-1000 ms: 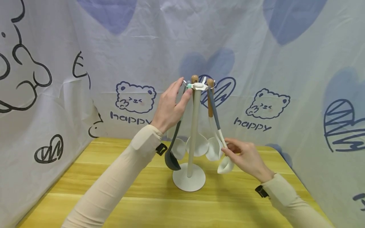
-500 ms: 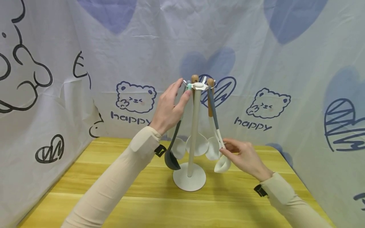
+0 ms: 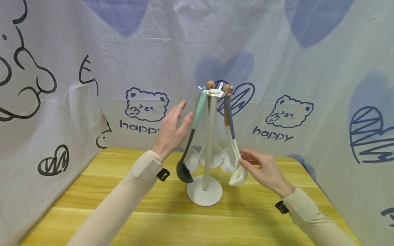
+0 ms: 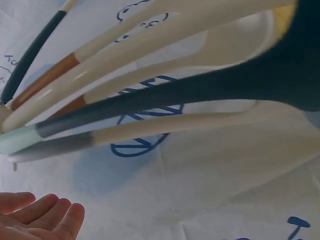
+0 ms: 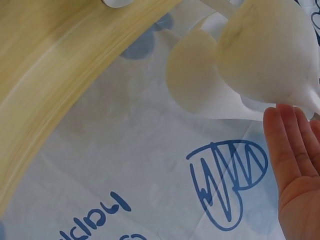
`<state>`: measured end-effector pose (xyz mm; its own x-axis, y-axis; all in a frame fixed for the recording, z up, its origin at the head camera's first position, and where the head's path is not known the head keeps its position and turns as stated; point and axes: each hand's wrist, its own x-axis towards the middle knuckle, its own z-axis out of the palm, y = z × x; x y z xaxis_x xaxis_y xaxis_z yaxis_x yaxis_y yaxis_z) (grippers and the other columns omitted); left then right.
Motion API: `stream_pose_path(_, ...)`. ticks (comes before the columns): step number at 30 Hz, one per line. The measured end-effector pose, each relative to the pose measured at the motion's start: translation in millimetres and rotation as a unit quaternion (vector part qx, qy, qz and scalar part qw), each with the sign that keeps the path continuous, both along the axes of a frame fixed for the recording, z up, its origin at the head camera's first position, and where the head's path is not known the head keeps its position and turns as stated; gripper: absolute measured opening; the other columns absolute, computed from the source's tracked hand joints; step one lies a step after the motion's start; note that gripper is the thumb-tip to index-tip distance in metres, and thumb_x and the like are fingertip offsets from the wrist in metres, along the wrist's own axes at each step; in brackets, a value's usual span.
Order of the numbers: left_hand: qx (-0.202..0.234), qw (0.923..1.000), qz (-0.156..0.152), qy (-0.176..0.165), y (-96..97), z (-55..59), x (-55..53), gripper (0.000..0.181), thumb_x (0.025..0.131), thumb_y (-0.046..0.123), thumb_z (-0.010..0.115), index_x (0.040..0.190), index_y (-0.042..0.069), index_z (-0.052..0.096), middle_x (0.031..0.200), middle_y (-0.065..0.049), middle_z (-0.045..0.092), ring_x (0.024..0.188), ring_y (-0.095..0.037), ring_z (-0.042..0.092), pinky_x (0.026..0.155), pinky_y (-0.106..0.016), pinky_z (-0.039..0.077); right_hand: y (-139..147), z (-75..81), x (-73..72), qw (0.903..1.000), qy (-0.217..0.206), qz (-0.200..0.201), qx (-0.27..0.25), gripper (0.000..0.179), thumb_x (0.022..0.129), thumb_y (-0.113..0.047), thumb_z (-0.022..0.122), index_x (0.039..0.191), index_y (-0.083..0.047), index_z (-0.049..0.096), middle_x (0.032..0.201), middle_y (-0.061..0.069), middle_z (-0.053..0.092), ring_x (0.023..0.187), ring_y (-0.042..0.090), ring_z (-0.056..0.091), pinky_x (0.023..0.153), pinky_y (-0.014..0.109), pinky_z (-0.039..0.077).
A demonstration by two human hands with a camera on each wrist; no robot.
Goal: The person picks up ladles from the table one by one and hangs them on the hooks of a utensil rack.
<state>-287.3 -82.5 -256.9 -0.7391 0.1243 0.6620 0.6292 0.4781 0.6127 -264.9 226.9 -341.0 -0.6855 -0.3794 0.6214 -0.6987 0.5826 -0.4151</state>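
Note:
A white utensil stand (image 3: 210,136) holds several hanging kitchen tools. On its left hangs a black ladle (image 3: 184,172) with a mint-green handle (image 3: 200,109). My left hand (image 3: 172,131) is beside this handle, apart from it, fingers spread. In the left wrist view, the fingers (image 4: 70,220) hold nothing below the handles. At the right, a white ladle (image 3: 238,176) with a grey-blue handle hangs from the stand. My right hand (image 3: 266,171) pinches its white shaft just above the bowl. In the right wrist view, fingertips (image 5: 272,117) reach its underside; the thumb is hidden.
Behind the pole hang white-headed tools, among them a round one (image 3: 215,156), some with brown wooden handles (image 3: 227,109). The stand's round base (image 3: 204,198) rests on a yellow wood-grain table (image 3: 172,218). A printed cloth (image 3: 277,51) encloses the back and sides.
My left hand has come off the top of the mint-green handle and moved down and left. The white ladle has swung slightly left, with my right hand at its shaft.

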Motion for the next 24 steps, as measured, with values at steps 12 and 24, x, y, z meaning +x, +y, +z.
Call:
stream_pose_path(12, 0.02, 0.9996, 0.004, -0.02, -27.0, -31.5, 2.0, 0.055, 0.104, 0.04, 0.042, 0.151, 0.013, 0.037, 0.152, -0.012, 0.043, 0.125, -0.04, 0.052, 0.103, -0.055, 0.046, 21.0, -6.0, -2.6, 0.9983, 0.01, -0.058, 0.003, 0.03, 0.099, -0.017, 0.058, 0.126, -0.004, 0.063, 0.121, 0.015, 0.068, 0.104, 0.03, 0.068, 0.078, 0.046, 0.061)
stream_pose_path(24, -0.013, 0.9988, 0.034, -0.034, -64.1, -61.6, 9.1, 0.053, 0.104, 0.043, 0.042, 0.151, 0.018, 0.039, 0.153, -0.008, 0.043, 0.131, -0.032, 0.049, 0.106, -0.054, 0.044, 47.0, -25.2, -12.3, 0.9837, -0.047, -0.164, 0.056, 0.044, 0.103, -0.034, 0.049, 0.133, -0.003, 0.058, 0.134, 0.021, 0.059, 0.121, 0.043, 0.056, 0.097, 0.06, 0.048)
